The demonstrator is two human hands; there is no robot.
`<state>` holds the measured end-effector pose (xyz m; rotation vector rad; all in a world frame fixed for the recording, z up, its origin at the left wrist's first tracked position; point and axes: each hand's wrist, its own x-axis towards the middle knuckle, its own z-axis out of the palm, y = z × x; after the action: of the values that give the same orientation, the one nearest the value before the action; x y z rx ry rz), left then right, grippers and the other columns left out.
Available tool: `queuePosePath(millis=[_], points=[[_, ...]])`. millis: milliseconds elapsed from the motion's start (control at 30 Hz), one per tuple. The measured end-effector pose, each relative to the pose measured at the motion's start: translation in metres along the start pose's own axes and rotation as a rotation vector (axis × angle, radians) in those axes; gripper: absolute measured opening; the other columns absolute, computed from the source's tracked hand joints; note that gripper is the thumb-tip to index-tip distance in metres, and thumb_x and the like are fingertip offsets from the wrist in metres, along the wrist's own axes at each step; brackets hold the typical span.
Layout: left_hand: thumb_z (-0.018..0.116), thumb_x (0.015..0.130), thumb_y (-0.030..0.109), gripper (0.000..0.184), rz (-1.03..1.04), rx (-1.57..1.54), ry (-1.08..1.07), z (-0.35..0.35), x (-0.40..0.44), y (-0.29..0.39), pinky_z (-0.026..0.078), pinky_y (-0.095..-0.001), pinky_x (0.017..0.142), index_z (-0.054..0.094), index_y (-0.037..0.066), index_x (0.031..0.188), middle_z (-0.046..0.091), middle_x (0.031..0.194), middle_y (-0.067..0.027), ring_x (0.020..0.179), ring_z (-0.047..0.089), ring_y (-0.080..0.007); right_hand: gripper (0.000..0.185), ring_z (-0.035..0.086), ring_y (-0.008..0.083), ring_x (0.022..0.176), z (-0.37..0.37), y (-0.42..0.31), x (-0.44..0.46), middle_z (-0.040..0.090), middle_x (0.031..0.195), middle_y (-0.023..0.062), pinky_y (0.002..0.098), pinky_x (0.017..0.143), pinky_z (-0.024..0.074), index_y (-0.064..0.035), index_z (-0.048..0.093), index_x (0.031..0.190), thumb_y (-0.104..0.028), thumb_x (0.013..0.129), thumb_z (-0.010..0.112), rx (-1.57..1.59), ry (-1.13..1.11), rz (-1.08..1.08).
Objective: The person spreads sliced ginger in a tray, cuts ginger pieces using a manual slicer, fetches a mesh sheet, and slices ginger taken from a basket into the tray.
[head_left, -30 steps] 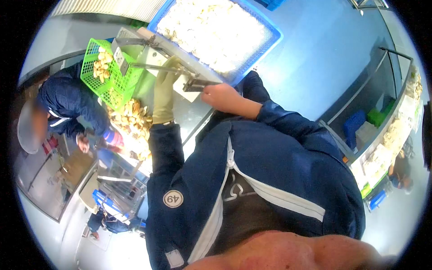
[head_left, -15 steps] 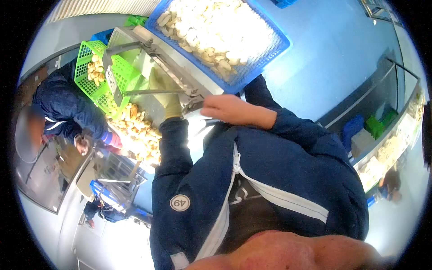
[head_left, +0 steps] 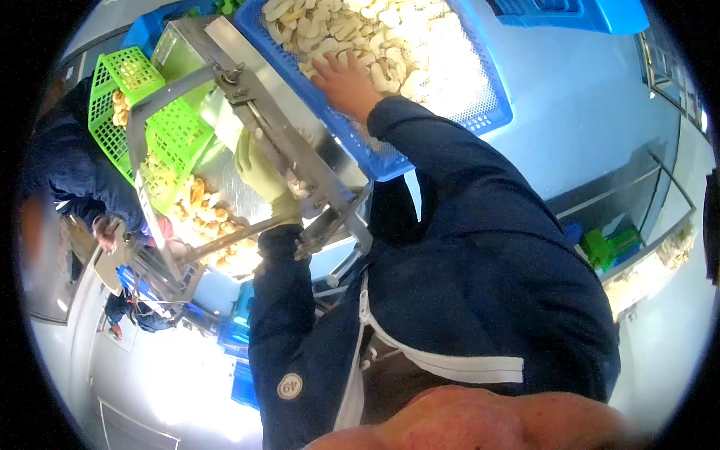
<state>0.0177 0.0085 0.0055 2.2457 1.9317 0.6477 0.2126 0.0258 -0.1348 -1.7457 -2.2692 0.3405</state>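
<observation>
My right hand (head_left: 349, 86) is bare, its fingers spread over pale mushroom slices (head_left: 397, 56) in a blue mesh basket (head_left: 330, 124). It touches the slices near the basket's side, and none is visibly gripped. My left hand (head_left: 259, 169), in a pale yellow-green glove, lies on a metal work surface (head_left: 232, 176), fingers stretched out. A metal frame with a lever (head_left: 262, 124) passes over that hand and hides part of it. Beside the glove, whole brown mushrooms (head_left: 199, 210) lie in a pile.
Green baskets (head_left: 172, 139) holding mushrooms stand left of the metal frame. A co-worker in a dark blue jacket (head_left: 67, 165) bends at the left, with a hand (head_left: 109, 232) near the pile. A blue crate (head_left: 577, 15) is at the top right.
My right hand has moved up from in front of my chest onto the slices in the blue basket. My gloved left hand remains at the metal surface. The view has shifted.
</observation>
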Motion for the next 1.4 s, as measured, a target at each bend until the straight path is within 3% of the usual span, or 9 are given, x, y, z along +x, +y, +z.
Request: queuePosePath(millis=[200,267,467,633,867,1000,1167,1233,1400], points=[[0.059,0.091,0.018,0.024,0.052,0.091,0.058,0.001,-0.002,0.004,0.046,-0.041,0.095,0.067,0.002,0.107,0.066,0.116,-0.015,0.109,0.06,-0.0356,0.039,0.03,0.0308,0.141,0.002,0.033,-0.064,0.046,0.144,0.0045,0.0732,0.104,0.022,-0.0226,0.065,0.121,-0.031,0.084,0.06,-0.006,-0.214,-0.159],[0.06,0.09,0.017,0.025,0.108,0.114,0.018,-0.005,0.003,0.011,0.047,-0.041,0.094,0.066,0.001,0.108,0.066,0.115,-0.0157,0.108,0.061,-0.0352,0.047,0.025,0.032,0.144,-0.012,0.055,-0.079,0.038,0.151,0.0043,0.0732,0.106,0.0191,-0.0234,0.06,0.129,-0.039,0.084,0.062,-0.056,-0.376,-0.051],[0.057,0.089,0.009,0.022,0.139,0.071,0.012,0.0,0.0,0.0,0.047,-0.0408,0.093,0.064,0.002,0.109,0.065,0.116,-0.0146,0.11,0.06,-0.0321,0.061,0.018,0.034,0.146,-0.057,0.077,-0.099,0.026,0.158,0.0054,0.0734,0.107,0.0167,-0.0255,0.049,0.14,-0.046,0.085,0.064,-0.028,-0.27,0.347],[0.055,0.09,0.006,0.023,0.054,0.119,-0.003,0.003,-0.003,-0.002,0.046,-0.0384,0.097,0.064,0.001,0.111,0.063,0.122,-0.0144,0.113,0.059,-0.0307,0.053,0.027,0.0292,0.142,-0.039,0.06,-0.109,0.04,0.15,-0.0011,0.0662,0.108,0.0235,-0.0268,0.057,0.132,-0.03,0.081,0.068,-0.062,-0.287,0.187],[0.052,0.095,0.011,0.026,-0.145,0.006,-0.041,0.005,-0.006,-0.014,0.044,-0.0363,0.101,0.064,0.0,0.115,0.062,0.126,-0.0121,0.116,0.056,-0.028,0.046,0.046,0.0316,0.125,-0.068,0.124,-0.131,0.05,0.138,0.0061,0.0506,0.1,0.0391,-0.0257,0.058,0.129,-0.034,0.084,0.066,0.117,-0.055,0.639],[0.053,0.094,0.011,0.027,-0.057,0.104,-0.061,0.002,-0.004,-0.007,0.044,-0.0358,0.099,0.065,0.003,0.116,0.063,0.125,-0.0104,0.115,0.057,-0.0282,0.039,0.051,0.0311,0.117,-0.065,0.134,-0.165,0.055,0.126,0.006,0.0498,0.095,0.0416,-0.0215,0.063,0.119,-0.029,0.081,0.064,0.022,-0.236,0.793],[0.056,0.092,0.013,0.027,-0.182,-0.051,-0.005,0.007,-0.012,-0.021,0.045,-0.0351,0.098,0.066,0.003,0.115,0.064,0.123,-0.0107,0.113,0.058,-0.0286,0.047,0.049,0.0292,0.119,-0.078,0.125,-0.149,0.054,0.126,0.0056,0.0479,0.095,0.039,-0.0179,0.06,0.123,-0.025,0.078,0.067,0.147,0.078,0.598],[0.054,0.093,0.013,0.028,-0.377,-0.135,-0.045,0.003,-0.001,-0.009,0.045,-0.035,0.098,0.066,0.004,0.117,0.064,0.123,-0.0105,0.113,0.058,-0.0281,0.05,0.047,0.0293,0.122,-0.063,0.121,-0.128,0.052,0.132,0.0052,0.0483,0.097,0.0378,-0.0189,0.057,0.128,-0.024,0.079,0.067,0.028,0.048,0.502],[0.05,0.094,0.01,0.029,-0.188,-0.009,-0.027,0.01,-0.006,-0.026,0.045,-0.0353,0.098,0.065,0.002,0.118,0.064,0.123,-0.0111,0.113,0.059,-0.028,0.041,0.048,0.0301,0.122,-0.042,0.091,-0.16,0.052,0.135,0.0052,0.0492,0.098,0.0382,-0.0182,0.062,0.124,-0.016,0.083,0.061,-0.013,-0.114,0.385]])
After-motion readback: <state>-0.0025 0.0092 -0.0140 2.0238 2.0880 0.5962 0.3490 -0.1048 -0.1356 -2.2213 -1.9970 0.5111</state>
